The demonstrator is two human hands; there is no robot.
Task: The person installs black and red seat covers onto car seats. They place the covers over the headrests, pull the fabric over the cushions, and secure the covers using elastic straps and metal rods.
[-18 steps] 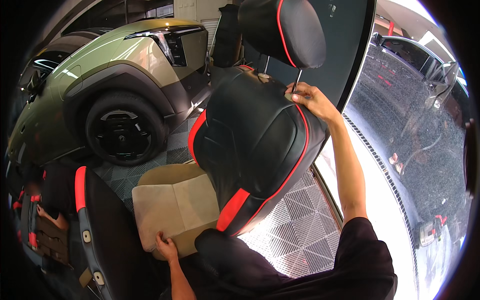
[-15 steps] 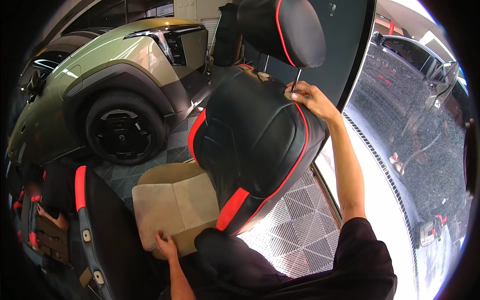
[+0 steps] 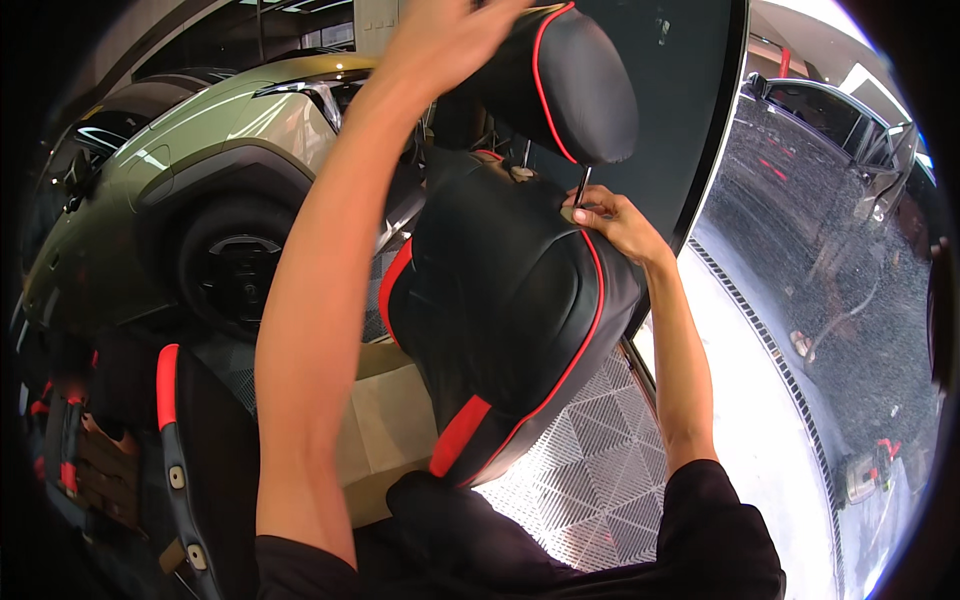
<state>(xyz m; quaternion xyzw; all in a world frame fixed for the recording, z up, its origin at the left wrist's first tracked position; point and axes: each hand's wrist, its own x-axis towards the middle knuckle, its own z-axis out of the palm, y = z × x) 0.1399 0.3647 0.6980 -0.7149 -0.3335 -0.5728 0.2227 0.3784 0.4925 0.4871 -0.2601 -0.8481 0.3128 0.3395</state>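
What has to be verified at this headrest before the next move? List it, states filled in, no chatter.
1. Right hand at the base of the right post: ok.
2. Left hand firmly on the headrest: cannot tell; it is blurred and cut off by the upper edge.
3. Headrest flush with the backrest: not ok; the right post shows between them.
4. Depth of the right post inside the backrest: cannot tell; hidden.
5. Seat cushion fully in view: not ok; the left forearm covers part.

The headrest [image 3: 590, 90] sits above the backrest [image 3: 500, 290]. Left of the backrest lies the seat cushion [image 3: 385, 425], then a first car [image 3: 110, 250]; right, a second car [image 3: 810, 165].
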